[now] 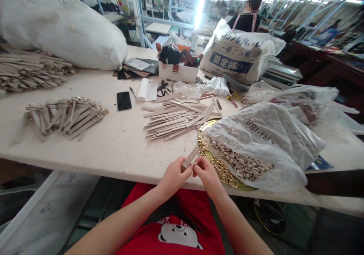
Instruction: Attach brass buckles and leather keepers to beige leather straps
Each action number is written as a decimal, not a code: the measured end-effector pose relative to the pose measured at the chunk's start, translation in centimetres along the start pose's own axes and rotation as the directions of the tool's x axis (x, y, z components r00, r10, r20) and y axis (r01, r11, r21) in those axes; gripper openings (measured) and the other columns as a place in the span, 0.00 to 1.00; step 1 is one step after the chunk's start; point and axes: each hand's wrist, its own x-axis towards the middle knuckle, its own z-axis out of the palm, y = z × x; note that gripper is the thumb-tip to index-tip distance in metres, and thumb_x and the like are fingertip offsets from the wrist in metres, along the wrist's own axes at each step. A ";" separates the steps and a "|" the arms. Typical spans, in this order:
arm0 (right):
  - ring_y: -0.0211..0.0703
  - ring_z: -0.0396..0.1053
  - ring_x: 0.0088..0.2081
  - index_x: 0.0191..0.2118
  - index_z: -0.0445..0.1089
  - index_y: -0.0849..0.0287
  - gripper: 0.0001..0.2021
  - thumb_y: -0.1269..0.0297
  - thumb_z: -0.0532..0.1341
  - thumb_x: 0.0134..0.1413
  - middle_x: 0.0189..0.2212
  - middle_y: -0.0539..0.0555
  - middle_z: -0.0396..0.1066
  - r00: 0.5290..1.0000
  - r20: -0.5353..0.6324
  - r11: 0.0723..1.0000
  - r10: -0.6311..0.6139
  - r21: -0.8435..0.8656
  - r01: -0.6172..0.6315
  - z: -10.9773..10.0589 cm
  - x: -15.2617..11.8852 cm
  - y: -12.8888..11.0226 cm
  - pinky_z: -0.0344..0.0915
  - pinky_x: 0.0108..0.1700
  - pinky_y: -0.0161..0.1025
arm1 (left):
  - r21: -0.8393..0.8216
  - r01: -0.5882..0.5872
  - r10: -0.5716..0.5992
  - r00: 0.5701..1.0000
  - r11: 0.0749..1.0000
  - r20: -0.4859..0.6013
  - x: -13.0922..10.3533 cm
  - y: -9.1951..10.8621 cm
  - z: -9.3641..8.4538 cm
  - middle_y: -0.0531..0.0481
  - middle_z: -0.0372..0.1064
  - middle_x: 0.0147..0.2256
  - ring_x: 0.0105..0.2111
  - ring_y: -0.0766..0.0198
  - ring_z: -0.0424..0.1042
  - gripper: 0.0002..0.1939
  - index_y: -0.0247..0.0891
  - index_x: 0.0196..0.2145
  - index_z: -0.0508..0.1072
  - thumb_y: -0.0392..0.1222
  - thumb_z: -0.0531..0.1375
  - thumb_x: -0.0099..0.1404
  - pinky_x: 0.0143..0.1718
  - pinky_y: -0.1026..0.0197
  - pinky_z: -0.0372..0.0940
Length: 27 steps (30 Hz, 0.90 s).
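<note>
Near the table's front edge, my left hand (176, 173) is closed on a beige strap (191, 155), whose free end points up and away. Close against it, my right hand (207, 172) pinches a small gold buckle (194, 164) at the strap's lower end. My fingers hide part of the buckle. Beyond my hands lies a loose pile of flat beige straps (170, 124). To the right, a round golden tray (212, 123) holds many gold buckles (224, 171). A clear plastic bag (273, 133) full of small beige loops (244, 162) rests partly on the tray.
Straps with gold buckles (65, 116) are heaped at left, near a phone (124, 100) and a white roll (143, 89). A bigger strap stack (31, 71) and a white sack (65, 31) stand behind. A white box (178, 73) and a printed bag (239, 54) line the back; a person (247, 20) is beyond.
</note>
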 end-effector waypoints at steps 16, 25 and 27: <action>0.37 0.63 0.31 0.33 0.68 0.57 0.05 0.64 0.60 0.47 0.27 0.49 0.66 0.960 0.256 0.979 -0.113 -0.137 0.151 -1.3 -0.9 1.0 0.60 0.35 0.36 | -0.032 0.200 -0.190 0.961 0.979 0.199 0.0 -0.5 -1.5 0.60 0.53 0.18 0.18 0.72 0.52 0.11 0.35 0.30 0.66 0.45 0.52 0.56 0.18 0.68 0.47; 0.27 0.61 0.22 0.32 0.71 0.55 0.13 0.63 0.69 0.34 0.25 0.44 0.66 0.974 0.032 0.810 0.226 0.548 -0.206 -0.7 -0.2 0.8 0.63 0.26 0.27 | 0.000 0.089 -0.087 0.969 0.996 0.232 -1.9 -1.7 -2.9 0.58 0.55 0.18 0.18 0.70 0.55 0.15 0.37 0.31 0.64 0.49 0.44 0.63 0.21 0.68 0.51; 0.27 0.62 0.22 0.32 0.71 0.55 0.15 0.65 0.70 0.32 0.25 0.45 0.67 0.950 0.070 0.734 0.305 0.618 -0.281 -0.3 -0.4 0.7 0.64 0.26 0.26 | 0.109 -0.002 -0.024 0.971 0.994 0.239 -2.2 -1.7 -3.0 0.55 0.59 0.21 0.23 0.69 0.59 0.14 0.37 0.29 0.65 0.47 0.45 0.64 0.25 0.67 0.53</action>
